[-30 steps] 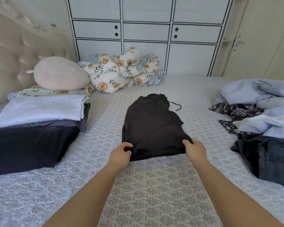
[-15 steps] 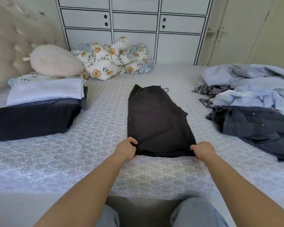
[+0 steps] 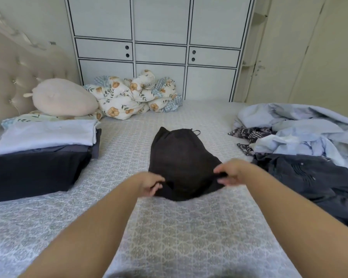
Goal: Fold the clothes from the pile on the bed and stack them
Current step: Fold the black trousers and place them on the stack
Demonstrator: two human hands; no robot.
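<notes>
A black garment (image 3: 179,153) lies lengthwise in the middle of the patterned bed cover (image 3: 169,227). My left hand (image 3: 149,183) pinches its near left corner. My right hand (image 3: 232,172) pinches its near right corner and has it lifted off the bed, so the near hem sags between the two hands. The unfolded pile (image 3: 301,145) of pale blue, patterned and dark grey clothes sits at the right. At the left lies the folded stack (image 3: 44,145): a white piece on top of grey ones, with a black folded piece (image 3: 34,173) in front.
A beige plush pillow (image 3: 62,97) and a bundled floral quilt (image 3: 133,95) lie at the head of the bed, against a tufted headboard (image 3: 12,77). White wardrobe doors (image 3: 159,57) stand behind the bed.
Both hands have raised the garment's near edge off the bed and carried it forward. The hem, flat and stretched before, now sags between them. The camera has tilted up.
</notes>
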